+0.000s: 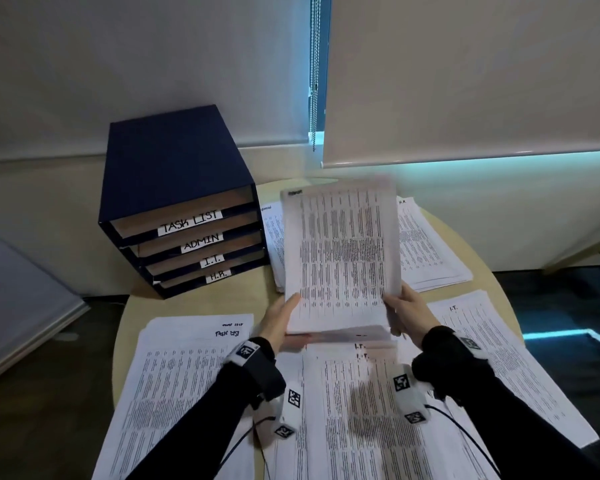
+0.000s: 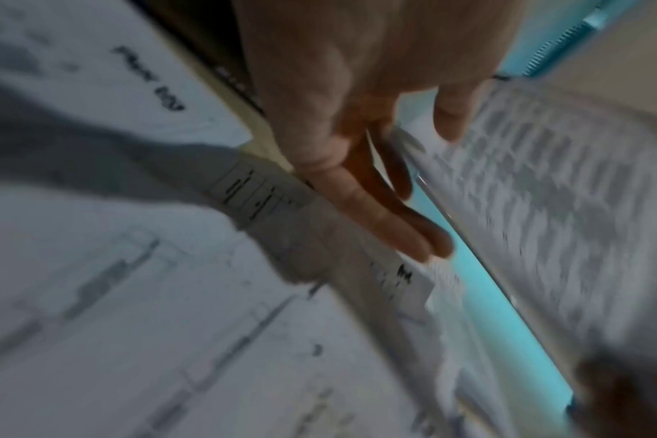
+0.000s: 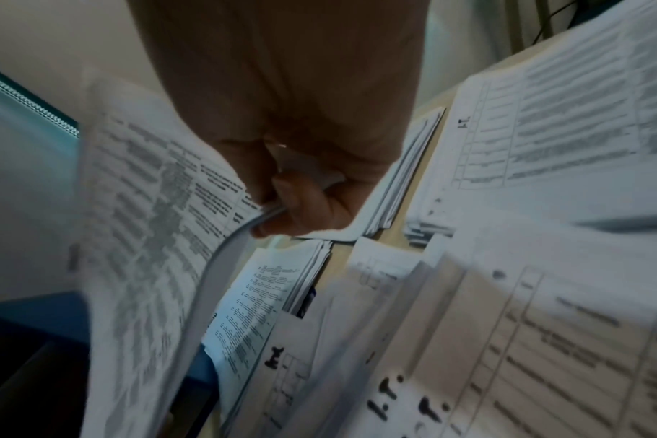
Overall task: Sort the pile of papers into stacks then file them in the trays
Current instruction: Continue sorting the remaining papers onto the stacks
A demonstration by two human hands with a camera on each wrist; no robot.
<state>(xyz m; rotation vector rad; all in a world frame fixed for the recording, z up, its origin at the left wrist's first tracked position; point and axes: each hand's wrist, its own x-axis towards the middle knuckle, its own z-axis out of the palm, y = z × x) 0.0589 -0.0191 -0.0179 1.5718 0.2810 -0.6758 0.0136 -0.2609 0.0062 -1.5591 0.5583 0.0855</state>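
Head view: paper stack (image 1: 340,258) upright between left hand (image 1: 278,318) and right hand (image 1: 407,311), both pinching its lower edges above table (image 1: 132,313).

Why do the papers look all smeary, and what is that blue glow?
Head view: the held stack of papers is smeared at its top edge, while the tray labels stay readable. Left wrist view: nearly everything is streaked, even the left hand. Blue light glows under the blind.

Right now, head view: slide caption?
Both hands, left and right, lift a paper stack beside the labelled tray unit.
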